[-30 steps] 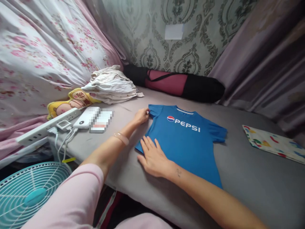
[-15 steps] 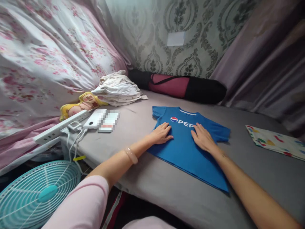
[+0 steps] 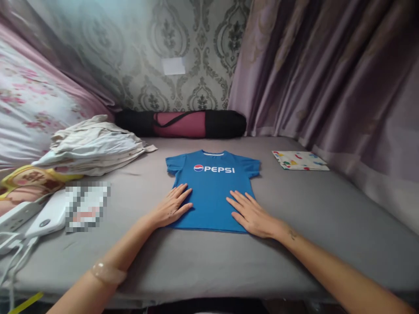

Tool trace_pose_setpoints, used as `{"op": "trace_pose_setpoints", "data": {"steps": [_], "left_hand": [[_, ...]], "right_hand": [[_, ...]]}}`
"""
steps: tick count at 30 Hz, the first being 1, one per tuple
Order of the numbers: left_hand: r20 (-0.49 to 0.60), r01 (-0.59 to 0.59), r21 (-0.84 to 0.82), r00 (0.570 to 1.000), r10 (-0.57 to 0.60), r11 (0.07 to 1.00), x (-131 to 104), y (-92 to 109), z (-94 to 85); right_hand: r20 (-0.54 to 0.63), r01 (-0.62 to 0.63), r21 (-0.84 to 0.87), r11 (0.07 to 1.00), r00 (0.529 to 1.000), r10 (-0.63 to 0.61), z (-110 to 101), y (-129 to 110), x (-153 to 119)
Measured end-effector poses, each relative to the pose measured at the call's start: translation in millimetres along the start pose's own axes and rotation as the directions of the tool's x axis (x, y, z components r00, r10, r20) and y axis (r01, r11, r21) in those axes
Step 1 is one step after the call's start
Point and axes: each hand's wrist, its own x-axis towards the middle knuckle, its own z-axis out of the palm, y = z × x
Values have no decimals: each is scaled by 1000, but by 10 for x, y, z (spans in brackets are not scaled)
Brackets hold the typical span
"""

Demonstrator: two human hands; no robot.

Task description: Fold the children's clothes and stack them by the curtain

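A blue T-shirt (image 3: 211, 198) with a white PEPSI print lies spread flat on the grey sheet, its white-lined collar facing away from me. My left hand (image 3: 173, 206) rests on the shirt's left edge near the hem, fingers stretched out. On the opposite side, my right hand (image 3: 250, 213) lies flat over the lower right edge with its fingers apart. Neither hand grips the fabric. Both sleeves stick out sideways, and the hem runs straight between my wrists.
A folded white cloth with coloured patterns (image 3: 299, 160) lies to the right. Piled light clothes (image 3: 94, 146) sit at the left, near a yellow plush (image 3: 32, 181), a white power bank (image 3: 52, 216) and a power strip (image 3: 21, 216). A black and maroon bag (image 3: 180, 124) lies along the wall.
My view has swung to the right. Both hands have slid down the shirt from the chest toward the hem, and the whole print now shows. The shirt still lies flat.
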Motion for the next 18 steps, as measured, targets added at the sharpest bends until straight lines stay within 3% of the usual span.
{"op": "trace_pose_setpoints", "data": {"steps": [5, 12, 18], "left_hand": [[61, -41, 9, 997, 40, 999, -193, -60, -64], [100, -7, 43, 995, 3, 999, -430, -79, -103], [156, -12, 27, 988, 8, 1000, -290, -99, -368]], "right_hand": [[-33, -2, -6, 1000, 999, 2, 4, -143, -300], [-83, 32, 21, 999, 996, -31, 25, -299, -666], [-123, -8, 80, 997, 992, 18, -19, -415, -979]]}}
